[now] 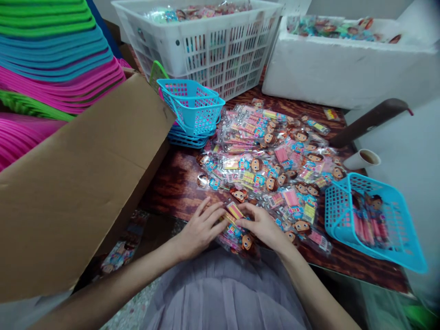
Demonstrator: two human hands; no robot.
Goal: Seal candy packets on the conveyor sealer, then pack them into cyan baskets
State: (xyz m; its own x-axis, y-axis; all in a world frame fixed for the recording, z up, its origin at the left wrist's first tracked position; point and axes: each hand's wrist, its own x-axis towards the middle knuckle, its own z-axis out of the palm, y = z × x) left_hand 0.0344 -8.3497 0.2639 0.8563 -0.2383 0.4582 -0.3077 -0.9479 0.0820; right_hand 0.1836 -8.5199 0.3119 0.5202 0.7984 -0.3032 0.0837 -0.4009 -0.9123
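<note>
Both hands meet at the near edge of the dark wooden table (175,183), over a small stack of clear packets with cartoon-head toys (237,231). My left hand (201,227) lies with fingers stretched across the stack's left side. My right hand (261,224) presses the stack's right side, fingers curled on the packets. A wide heap of the same packets (271,156) spreads across the table just beyond. At the right, a blue plastic basket (398,252) lies tilted and holds a few packets.
A stack of blue baskets (192,110) stands behind the heap. A brown cardboard box flap (85,183) fills the left. A white crate (213,41) and a white foam box (343,68) hold more packets at the back. A paper cup (362,159) stands at the right. Coloured baskets (51,55) are piled far left.
</note>
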